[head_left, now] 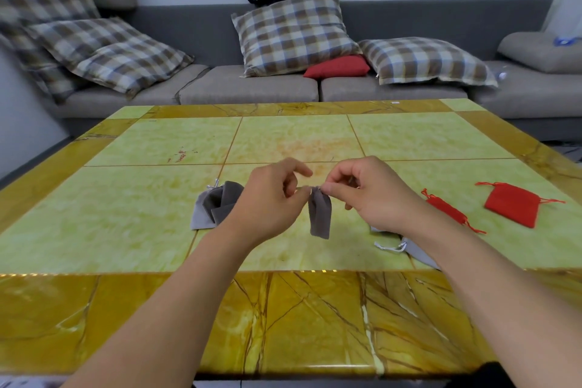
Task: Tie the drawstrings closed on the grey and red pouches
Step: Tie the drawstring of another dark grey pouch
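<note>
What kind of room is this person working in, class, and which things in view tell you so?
Probably a home living room: a grey sofa with checked cushions stands behind a low marble-patterned table.

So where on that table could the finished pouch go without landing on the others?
The far half of the green marble table, beyond both hands, is bare, as is the left side past the grey velvet pouch pile. The right is crowded: two red fabric pouches and a pale grey pouch under the right forearm.
</note>
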